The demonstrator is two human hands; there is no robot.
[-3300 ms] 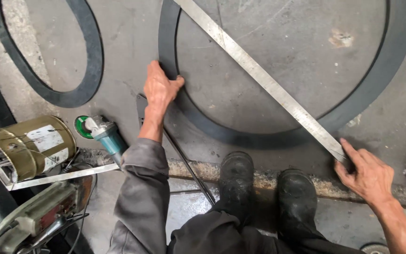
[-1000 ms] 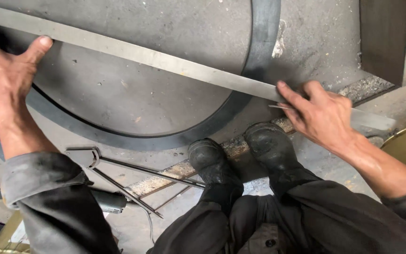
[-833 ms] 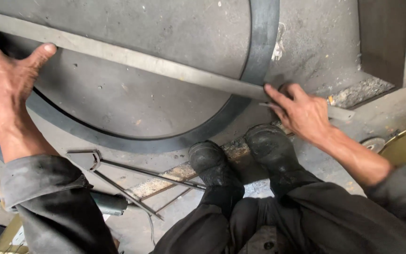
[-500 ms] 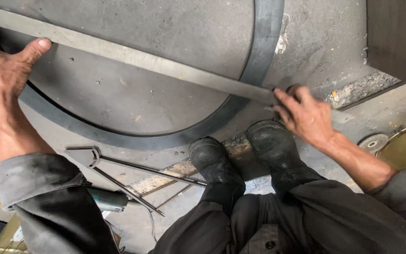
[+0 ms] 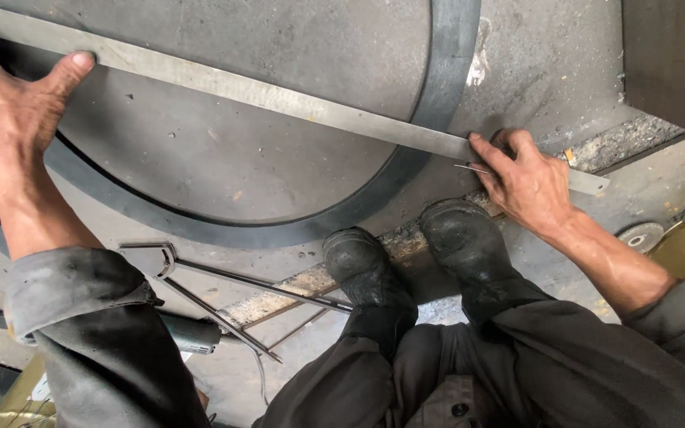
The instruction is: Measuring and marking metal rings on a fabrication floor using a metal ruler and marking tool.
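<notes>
A: Long flat grey steel straightedge (image 5: 279, 93) lies across the wide dark steel ring (image 5: 438, 119) on the grey steel plate (image 5: 239, 158), running from upper left down to lower right.

B: Hands?

A: Left hand (image 5: 9, 111) spread flat, thumb tip against the straightedge's near edge at the left end. Right hand (image 5: 529, 182) fingers curled, pressed down on the straightedge near its right end, pinching a thin metal scriber (image 5: 469, 167) whose point sits at the edge where the strip crosses the ring.

B: How would the strip handle?

A: Likely stiff along its length, thin enough to flex a little, smooth and prone to sliding on bare steel. Best held by downward pressure near both ends, as here. The ring looks heavy, unlikely to shift.

B: Around it?

A: Two black rubber boots (image 5: 406, 269) at the plate's edge. Thin steel dividers (image 5: 216, 289) lie below the left sleeve, an angle grinder (image 5: 188, 333) just beside them. Dark rectangular steel block (image 5: 663, 55) upper right.
</notes>
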